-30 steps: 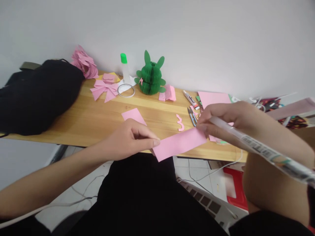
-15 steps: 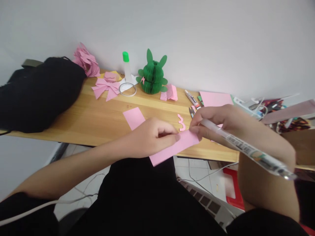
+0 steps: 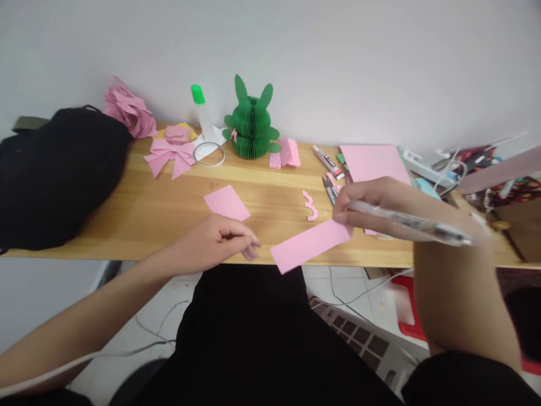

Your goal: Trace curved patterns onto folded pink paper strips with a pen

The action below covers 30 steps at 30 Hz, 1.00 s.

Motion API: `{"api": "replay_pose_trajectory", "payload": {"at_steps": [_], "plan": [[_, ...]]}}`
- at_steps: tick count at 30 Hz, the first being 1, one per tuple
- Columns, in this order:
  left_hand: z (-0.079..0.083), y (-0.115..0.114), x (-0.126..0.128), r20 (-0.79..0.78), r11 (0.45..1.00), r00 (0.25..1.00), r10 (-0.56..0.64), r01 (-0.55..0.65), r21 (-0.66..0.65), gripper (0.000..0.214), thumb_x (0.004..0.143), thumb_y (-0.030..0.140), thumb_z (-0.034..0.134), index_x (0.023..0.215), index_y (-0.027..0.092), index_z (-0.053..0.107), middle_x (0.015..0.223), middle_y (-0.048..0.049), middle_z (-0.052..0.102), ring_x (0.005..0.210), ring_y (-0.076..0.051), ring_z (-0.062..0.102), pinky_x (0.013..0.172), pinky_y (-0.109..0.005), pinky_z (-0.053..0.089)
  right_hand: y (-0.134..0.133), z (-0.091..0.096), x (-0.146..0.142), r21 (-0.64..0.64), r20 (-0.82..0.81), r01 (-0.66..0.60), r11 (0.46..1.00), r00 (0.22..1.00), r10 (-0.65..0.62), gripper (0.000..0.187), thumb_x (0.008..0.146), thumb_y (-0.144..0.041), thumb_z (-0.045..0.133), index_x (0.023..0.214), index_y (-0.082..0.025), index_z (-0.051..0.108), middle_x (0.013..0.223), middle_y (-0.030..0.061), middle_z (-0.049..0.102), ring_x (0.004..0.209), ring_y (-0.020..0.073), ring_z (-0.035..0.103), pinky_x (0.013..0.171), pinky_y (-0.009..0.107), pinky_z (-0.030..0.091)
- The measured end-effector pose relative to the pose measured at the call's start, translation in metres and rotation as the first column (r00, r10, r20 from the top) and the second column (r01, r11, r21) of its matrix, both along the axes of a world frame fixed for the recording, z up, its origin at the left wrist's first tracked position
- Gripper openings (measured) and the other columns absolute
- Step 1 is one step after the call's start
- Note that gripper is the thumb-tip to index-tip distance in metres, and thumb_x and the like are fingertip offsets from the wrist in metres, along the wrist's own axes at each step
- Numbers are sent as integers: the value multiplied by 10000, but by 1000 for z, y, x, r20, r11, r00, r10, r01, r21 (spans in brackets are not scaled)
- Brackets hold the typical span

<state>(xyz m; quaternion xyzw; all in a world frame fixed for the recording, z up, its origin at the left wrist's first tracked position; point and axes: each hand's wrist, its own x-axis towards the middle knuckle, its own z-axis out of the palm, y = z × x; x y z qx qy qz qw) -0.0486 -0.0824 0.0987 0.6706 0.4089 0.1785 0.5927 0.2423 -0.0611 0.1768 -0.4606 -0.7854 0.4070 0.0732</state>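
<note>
My right hand (image 3: 380, 206) pinches the right end of a pink paper strip (image 3: 310, 243) and also holds a clear-barrelled pen (image 3: 416, 223), whose back end points right. The strip slants down to the left over the table's front edge. My left hand (image 3: 220, 242) is apart from the strip, its fingers curled in and slightly blurred, with nothing visible in them. Just beyond it lies a pink paper piece (image 3: 228, 202). A curvy pink paper cutout (image 3: 310, 206) like a 3 lies behind the strip. Small scissors (image 3: 328, 189) lie near my right fingertips, partly hidden.
A green honeycomb-paper figure (image 3: 252, 127) stands by the wall. Left of it are a green-capped glue bottle (image 3: 203, 113), a tape ring (image 3: 209, 154), a pink paper bow (image 3: 171, 156) and a black bag (image 3: 63, 175). A glue tube (image 3: 327, 162) and pink sheets (image 3: 374, 160) lie right.
My left hand has let go of the pink strip and moved left. My right hand keeps the strip and pen, and the pen has tilted closer to level.
</note>
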Motion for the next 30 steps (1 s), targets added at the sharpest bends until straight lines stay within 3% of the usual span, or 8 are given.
{"api": "replay_pose_trajectory", "payload": {"at_steps": [3,8,12,15,17,21,27,30], "plan": [[-18,14,16,63,992,991,122,-120,-34,239,870,346,585,875,162,737,863,-52,787,808,-167,737,779,-277,574,16,-20,-7,-94,-4,-94,991,996,94,97,822,-245,583,741,-204,619,665,-19,642,600,119,563,557,245,413],[-34,32,42,35,985,999,-35,41,-169,153,765,305,733,801,157,752,790,-36,760,702,-148,668,649,-241,486,37,-49,-19,-160,-5,-89,983,996,89,72,770,-193,562,727,-178,618,672,2,655,612,133,583,612,268,457],[-44,39,55,20,967,1000,-22,26,-255,117,755,217,725,669,145,692,646,-13,699,601,-128,626,578,-231,453,44,-66,-10,-23,-28,152,988,988,-152,70,788,-224,576,729,-193,598,679,8,662,646,150,616,641,276,459],[-55,44,62,-5,949,994,113,-109,-297,91,815,177,657,735,150,625,628,1,671,593,-123,641,594,-232,486,44,-83,8,221,-38,575,788,812,-582,52,808,-261,592,827,-214,582,801,41,714,757,198,677,685,304,467],[-62,48,66,-31,926,979,203,-202,-319,41,841,153,628,824,155,591,667,-1,679,623,-127,668,628,-241,519,41,-100,20,289,-18,710,642,674,-738,113,819,-329,613,840,-228,568,779,44,713,738,220,682,661,317,465],[-73,54,70,-95,887,951,294,-309,-343,248,826,88,629,1046,154,535,809,-34,717,680,-146,705,642,-267,563,28,-138,21,266,6,710,652,675,-738,148,746,-259,684,803,-246,548,737,10,704,649,204,670,599,297,464],[-77,51,66,-193,906,943,269,-316,-280,662,795,124,687,1384,166,388,829,-16,702,626,-182,694,562,-296,549,16,-170,-2,290,-17,694,659,692,-721,292,687,-175,710,920,-238,545,929,58,722,812,251,691,656,331,475],[-78,46,57,-340,968,906,251,-245,61,725,789,176,706,1440,164,387,800,-3,677,689,-219,690,646,-349,547,20,-171,-5,291,-43,728,621,658,-751,253,737,-249,693,917,-235,516,874,49,700,796,254,689,652,342,481]]}}
